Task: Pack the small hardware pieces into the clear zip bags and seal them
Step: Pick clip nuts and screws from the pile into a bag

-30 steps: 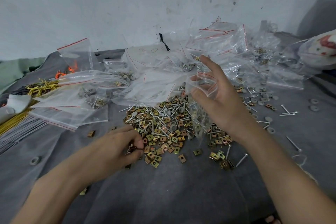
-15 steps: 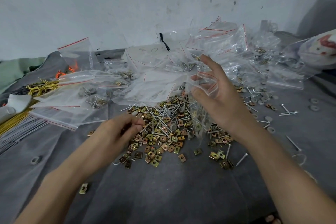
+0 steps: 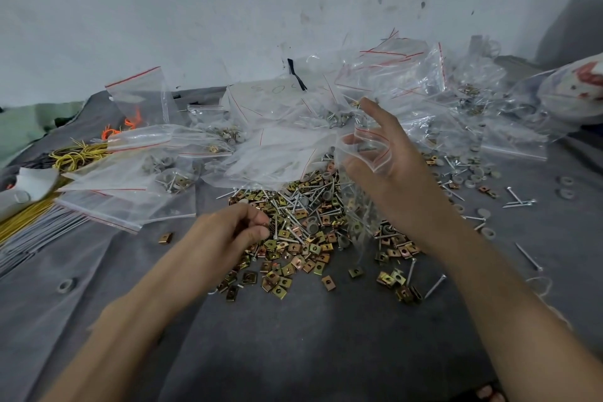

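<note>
The right hand (image 3: 391, 170) holds a clear zip bag (image 3: 370, 153) raised above the heap, thumb and fingers pinching its red-lined mouth apart while the body hangs limp toward the hardware pieces (image 3: 303, 225) below. The left hand (image 3: 233, 233) is curled at the pile's near edge, thumb pressed to fingertips in a pinch; what it holds is mostly hidden. The likely failure is a spill. The bag's opening looks narrow and floppy, and it is well apart from the left hand, so clips or nails could catch on the rim and drop back. Nail points could also puncture the thin film, and a piece caught in the zip track would probably stop it from sealing. The pile mixes brass-coloured clips, nails and grey washers, so a blind pinch may gather the wrong mix. A drift of empty bags (image 3: 280, 153) overhangs the pile's far side and could be snagged or dragged; part-filled bags (image 3: 169, 176) lie to the left beside yellow wire (image 3: 78, 155). Stray nails (image 3: 518, 201) and washers (image 3: 566, 188) are scattered across the grey cloth (image 3: 326, 336) at right.
</note>
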A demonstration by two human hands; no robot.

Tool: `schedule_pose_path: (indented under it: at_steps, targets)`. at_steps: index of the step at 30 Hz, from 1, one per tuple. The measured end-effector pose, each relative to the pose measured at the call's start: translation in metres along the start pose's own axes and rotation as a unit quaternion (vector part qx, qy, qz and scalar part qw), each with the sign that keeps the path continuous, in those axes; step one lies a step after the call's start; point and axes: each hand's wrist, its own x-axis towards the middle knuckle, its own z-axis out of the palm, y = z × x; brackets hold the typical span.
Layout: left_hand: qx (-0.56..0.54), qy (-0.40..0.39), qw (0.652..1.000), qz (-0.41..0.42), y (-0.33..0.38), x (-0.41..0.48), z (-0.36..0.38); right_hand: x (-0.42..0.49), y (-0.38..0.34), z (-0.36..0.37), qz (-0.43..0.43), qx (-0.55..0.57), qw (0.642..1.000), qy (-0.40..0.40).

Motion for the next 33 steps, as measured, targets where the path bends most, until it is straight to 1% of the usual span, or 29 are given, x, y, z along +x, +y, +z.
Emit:
schedule_pose_path:
  at_steps: [4, 7, 11, 15, 17, 20, 22, 24, 30, 33]
  targets:
    - [0.022, -0.028, 0.999, 0.016, -0.001, 0.000, 0.001, 0.000, 0.001, 0.000, 0.000, -0.004, 1.000, 0.002]
    - [0.049, -0.036, 0.998, 0.035, 0.002, -0.001, 0.000, 0.000, 0.000, 0.000, 0.000, -0.004, 1.000, 0.005]
    - [0.110, -0.058, 0.988, 0.088, 0.011, -0.005, 0.001, 0.000, 0.000, 0.001, -0.001, -0.008, 1.000, 0.005]
    - [0.161, -0.037, 0.975, 0.150, 0.023, -0.008, 0.010, 0.000, 0.001, 0.001, -0.001, -0.004, 1.000, 0.005]
    - [0.165, -0.056, 0.968, 0.182, 0.032, -0.008, 0.017, 0.001, 0.001, 0.002, -0.003, -0.003, 1.000, 0.004]
    - [0.170, -0.107, 0.954, 0.222, 0.040, -0.009, 0.032, 0.001, 0.002, 0.002, -0.006, 0.003, 1.000, 0.004]
    - [0.180, -0.131, 0.949, 0.224, 0.042, -0.008, 0.038, 0.001, 0.002, 0.001, -0.007, 0.007, 1.000, 0.003]
    - [0.175, -0.134, 0.949, 0.224, 0.041, -0.008, 0.040, 0.000, 0.003, 0.000, -0.008, 0.010, 1.000, 0.002]
    - [0.152, -0.086, 0.960, 0.221, 0.043, -0.005, 0.044, 0.000, 0.003, -0.001, -0.006, 0.005, 1.000, 0.002]
    - [0.117, -0.066, 0.970, 0.203, 0.044, -0.003, 0.041, 0.001, 0.004, -0.001, -0.006, -0.001, 1.000, 0.006]
